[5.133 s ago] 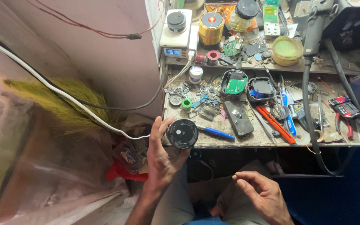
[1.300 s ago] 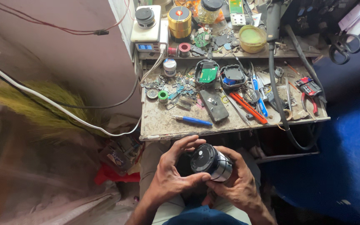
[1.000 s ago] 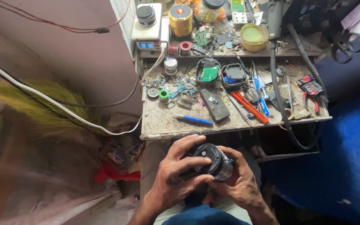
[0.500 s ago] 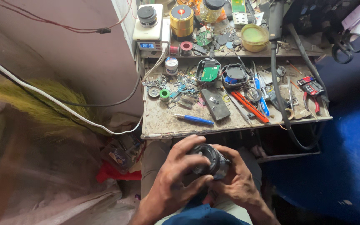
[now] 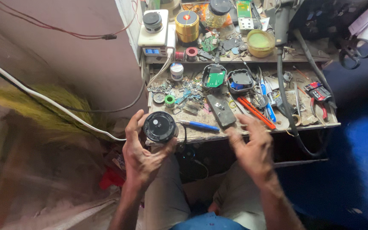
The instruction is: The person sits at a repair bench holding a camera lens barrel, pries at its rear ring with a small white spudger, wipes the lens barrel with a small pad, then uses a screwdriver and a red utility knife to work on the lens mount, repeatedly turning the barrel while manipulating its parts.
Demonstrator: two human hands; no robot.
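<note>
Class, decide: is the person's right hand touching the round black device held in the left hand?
Apart. The head view shows the right hand open and blurred, with bench edge between it and the round black device gripped by the left hand.

Round black speaker (image 5: 160, 127): flat face up, gripped at workbench's front edge.

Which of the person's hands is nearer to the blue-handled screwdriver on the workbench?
The left. The left hand, holding the round black speaker, sits just beside the handle end of the blue-handled screwdriver. The right hand hovers open, a little farther off to its right.
</note>
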